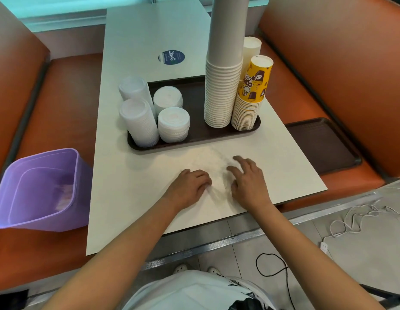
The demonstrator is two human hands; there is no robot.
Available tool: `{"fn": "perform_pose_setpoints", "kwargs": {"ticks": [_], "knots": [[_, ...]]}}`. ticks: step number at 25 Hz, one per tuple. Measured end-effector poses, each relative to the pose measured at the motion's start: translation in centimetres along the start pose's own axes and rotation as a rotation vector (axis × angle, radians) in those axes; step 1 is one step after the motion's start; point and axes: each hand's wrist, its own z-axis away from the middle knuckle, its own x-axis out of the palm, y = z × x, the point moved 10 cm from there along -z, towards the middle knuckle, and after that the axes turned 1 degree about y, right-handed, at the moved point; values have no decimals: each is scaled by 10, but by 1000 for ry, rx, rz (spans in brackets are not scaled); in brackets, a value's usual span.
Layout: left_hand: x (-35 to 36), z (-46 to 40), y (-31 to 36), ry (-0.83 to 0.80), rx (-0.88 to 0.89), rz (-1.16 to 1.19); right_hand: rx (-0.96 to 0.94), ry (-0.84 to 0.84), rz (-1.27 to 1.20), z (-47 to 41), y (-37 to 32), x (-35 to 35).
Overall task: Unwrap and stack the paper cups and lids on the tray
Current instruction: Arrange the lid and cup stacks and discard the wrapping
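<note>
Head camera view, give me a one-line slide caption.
Both hands gather clear plastic wrap before brown tray of stacked paper cups.

The tall white paper-cup stack (pixel 223 86) runs off the top edge. A plain white cup stack (pixel 252 47) hides behind it. The clear plastic wrapper (pixel 217 173) is blurred.

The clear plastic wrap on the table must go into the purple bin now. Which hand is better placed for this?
Probably the left hand. It already grips the clear wrap, and the purple bin stands on the seat on that same side. The right hand lies with spread fingers on the wrap, farther from the bin.
</note>
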Motion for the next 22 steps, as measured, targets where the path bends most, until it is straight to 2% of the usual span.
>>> {"fn": "perform_pose_setpoints", "kwargs": {"ticks": [1, 2, 4, 6, 10, 13, 16, 19, 22], "knots": [[-2, 0, -9, -14, -25, 31, -136, -14, -9, 2, -11, 3], [-2, 1, -16, -33, -38, 68, -234, -116, -28, 6, -19, 14], [-10, 3, -24, -22, -44, 105, -336, -292, -58, 18, -28, 38], [-14, 4, -26, -36, -29, 23, -324, -320, -55, 21, -31, 47], [-18, 10, -14, -16, 74, -17, -235, -107, -80, 13, -32, 34], [-9, 16, -13, -29, 44, 63, -186, -11, -112, 8, -29, 25], [-14, 20, -24, 110, -61, 223, -155, -164, -186, 5, -28, 27], [-15, 25, -50, 183, -293, 574, -199, -355, -175, 6, -23, 38], [-15, 29, -64, 193, -377, 718, -137, -269, -289, -1, -9, 32]]}}
